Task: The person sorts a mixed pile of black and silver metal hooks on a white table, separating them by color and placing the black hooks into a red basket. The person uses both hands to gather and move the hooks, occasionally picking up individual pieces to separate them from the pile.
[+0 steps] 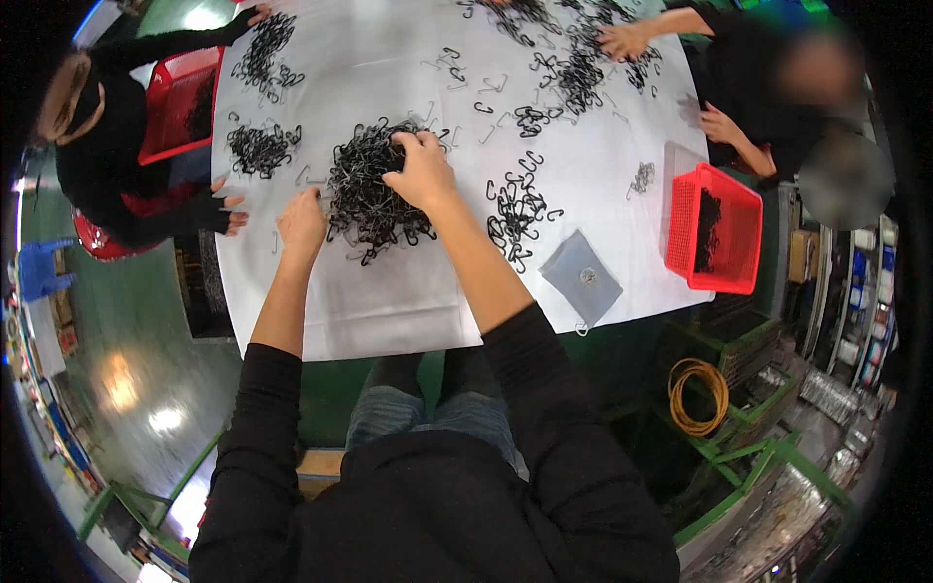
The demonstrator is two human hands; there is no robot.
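Observation:
A dense heap of black metal hooks (374, 189) lies on the white-covered table in front of me. My right hand (425, 173) rests on the heap's right side, thumb and fingers apart, touching the hooks. Just left of the heap is my left hand (303, 222), its fingers curled together low over the table. What those fingers hold, if anything, is hidden. Right beyond them lies a silver hook (309, 176). A looser group of black hooks (520, 212) is spread to the right of my right forearm.
Co-workers' hands (627, 41) work at other hook piles (573, 78). Red baskets (714, 277) stand at both sides of the table. A grey pouch (581, 280) lies near the front edge. Smaller hook piles (262, 149) are at the left. A yellow coil (698, 396) hangs below right.

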